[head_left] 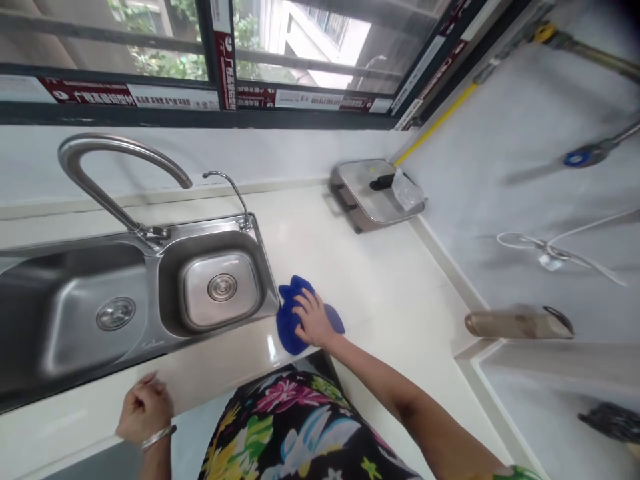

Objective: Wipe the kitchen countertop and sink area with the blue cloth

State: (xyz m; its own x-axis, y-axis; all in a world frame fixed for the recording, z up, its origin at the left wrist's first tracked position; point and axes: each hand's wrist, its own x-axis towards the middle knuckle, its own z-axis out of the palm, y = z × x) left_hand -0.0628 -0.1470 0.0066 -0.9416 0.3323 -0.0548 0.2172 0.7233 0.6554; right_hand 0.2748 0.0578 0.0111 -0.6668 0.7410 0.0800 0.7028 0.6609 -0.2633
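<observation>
A bunched blue cloth [291, 319] lies on the white countertop [370, 280], against the right end of the steel sink. My right hand [315, 317] is on top of it, palm down, with fingers bent over the fabric. Some of the cloth sticks out beyond the fingers and beside the wrist. Over the counter's front edge, below the sink, my left hand [145, 408] is loosely curled and slightly blurred. No object shows in it.
The double-bowl sink [153, 280] fills the left side, with a tall curved faucet [107, 180] and a thin small tap [235, 190] behind it. A rectangular pan [370, 200] with a clear plastic bag stands in the back right corner. A yellow pipe [440, 120] runs up the wall.
</observation>
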